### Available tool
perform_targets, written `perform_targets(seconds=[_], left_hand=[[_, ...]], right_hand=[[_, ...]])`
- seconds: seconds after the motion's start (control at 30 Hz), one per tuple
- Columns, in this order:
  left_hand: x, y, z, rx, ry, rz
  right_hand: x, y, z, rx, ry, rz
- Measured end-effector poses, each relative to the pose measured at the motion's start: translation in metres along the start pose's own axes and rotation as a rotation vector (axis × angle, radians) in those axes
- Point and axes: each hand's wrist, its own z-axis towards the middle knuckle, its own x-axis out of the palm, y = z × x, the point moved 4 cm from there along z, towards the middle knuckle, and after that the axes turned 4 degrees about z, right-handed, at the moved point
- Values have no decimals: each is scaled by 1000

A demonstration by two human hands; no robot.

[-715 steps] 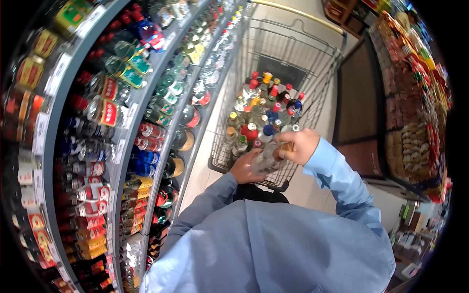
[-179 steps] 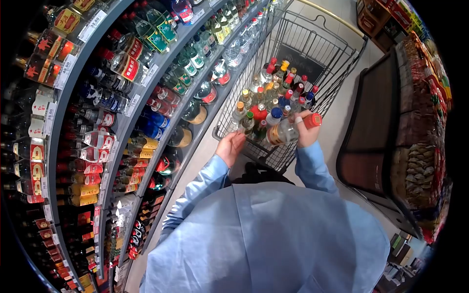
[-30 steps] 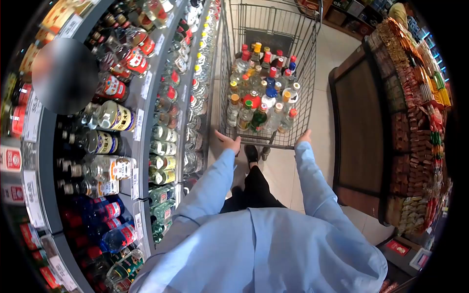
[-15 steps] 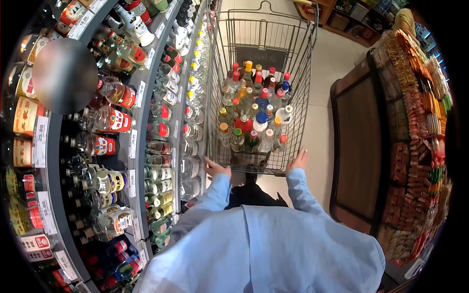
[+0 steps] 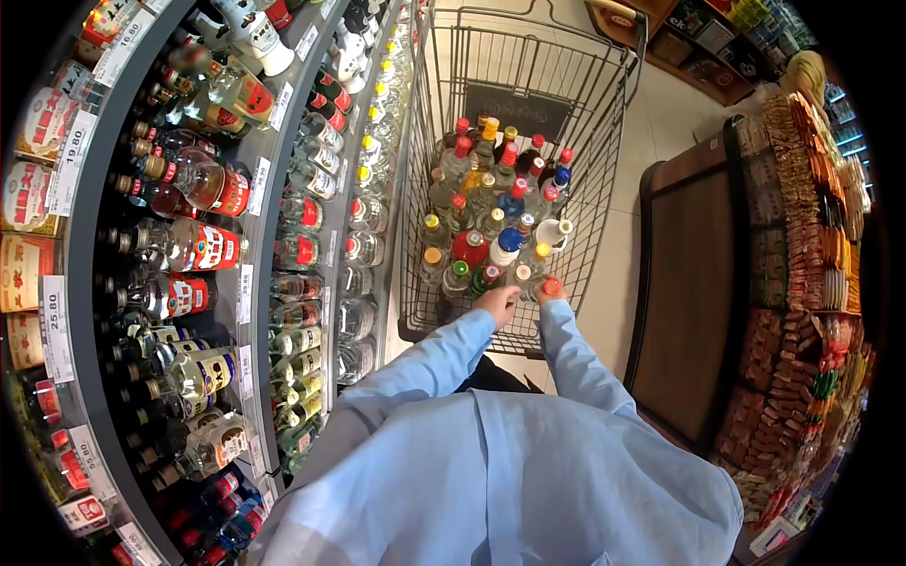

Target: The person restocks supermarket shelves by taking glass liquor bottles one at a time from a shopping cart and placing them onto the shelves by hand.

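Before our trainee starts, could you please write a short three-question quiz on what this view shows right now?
1. Multiple choice: which is at the red-capped glass bottle in the near right corner of the group?
A) the left hand
B) the right hand
C) neither hand

2. True or false: the shopping cart stands between the bottle shelves and the packaged-goods display.

3. Fill in: beside the green-capped glass bottle, on its left, stands a bottle with an ____ cap.

Key: 1. B; 2. True; 3. orange.
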Motion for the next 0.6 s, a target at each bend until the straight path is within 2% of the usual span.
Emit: perform_targets(seconds=[0.03, 0.1, 0.23, 0.3, 0.37, 0.47, 0.57, 0.6], left_hand=[[2, 5, -3, -8, 14, -7], [5, 9, -8, -44, 36, 8], [11, 11, -7, -76, 93, 135], [8, 2, -5, -43, 125, 86], [9, -4, -4, 11, 135, 29], [5, -28, -8, 264, 86, 190], [-31, -84, -31, 361, 65, 207], [-35, -89, -35, 451, 32, 193]], right_hand=[[1, -22, 6, -18, -13, 5], [0, -10, -5, -101, -58, -4], [-6, 18, -24, -2, -47, 15], [-15, 32, -39, 13, -52, -5], [-26, 77, -59, -57, -21, -36], [-45, 170, -91, -288, -59, -241], [-57, 267, -107, -294, 87, -177], [-57, 298, -113, -303, 140, -64]])
